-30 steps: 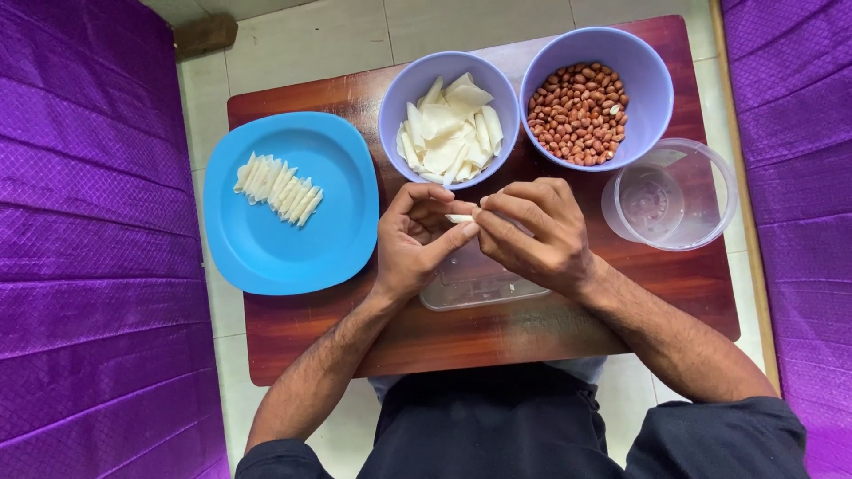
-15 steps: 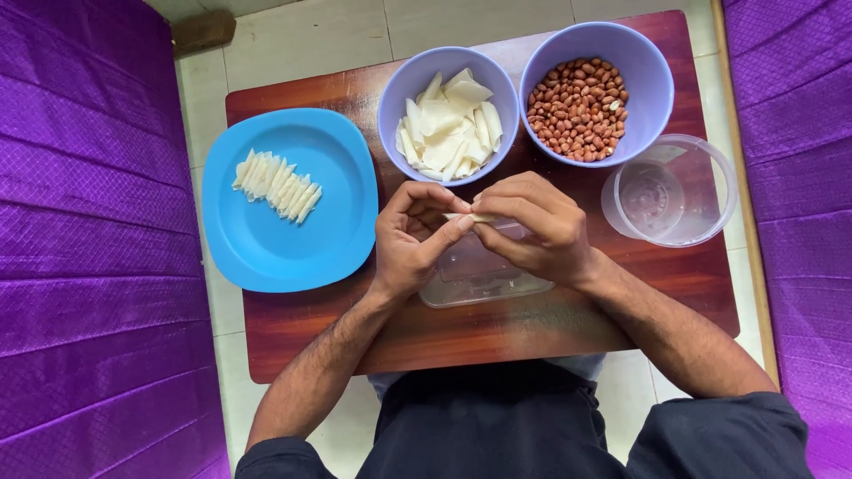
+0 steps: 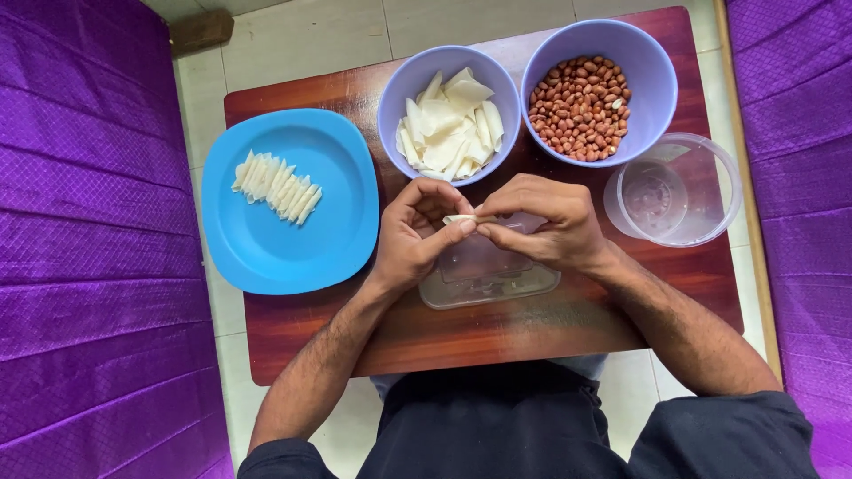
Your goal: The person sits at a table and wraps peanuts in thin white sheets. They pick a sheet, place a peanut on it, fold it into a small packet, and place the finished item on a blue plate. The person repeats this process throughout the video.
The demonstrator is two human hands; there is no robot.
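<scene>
1. Handling: the small white wrapper piece looks thin, light and pliable, probably a dough or pastry sheet, so likely easy to tear or crease if pinched hard. Judging by how it is gripped, the ends are the place to take it, with fingertip pressure only.
2. Left hand: curled, thumb and forefinger closed on the near end of the wrapper piece; the other fingers are loosely bent with nothing in them.
3. Right hand: also mostly closed, fingertips pinching the other end of the same piece. The hand covers most of it, so I cannot tell whether anything is folded inside.
4. Location: the piece sits between the two sets of fingertips, held just above a clear plastic tray that lies directly under both hands.
5. Look: off-white, matte, narrow, roughly a short strip or roll. Only a small sliver shows.
6. Beyond the fingertips: a lavender bowl with more flat white wrappers, loosely piled (same colour as the held piece).
7. Beyond the right hand: a second lavender bowl full of red-brown peanuts.
8. Outward from the right hand: a clear round plastic container, nothing visible in it.
9. Outward from the left hand: a blue plate carrying a neat row of small white rolled pieces.
10. All of it rests on a reddish-brown wooden table.
</scene>
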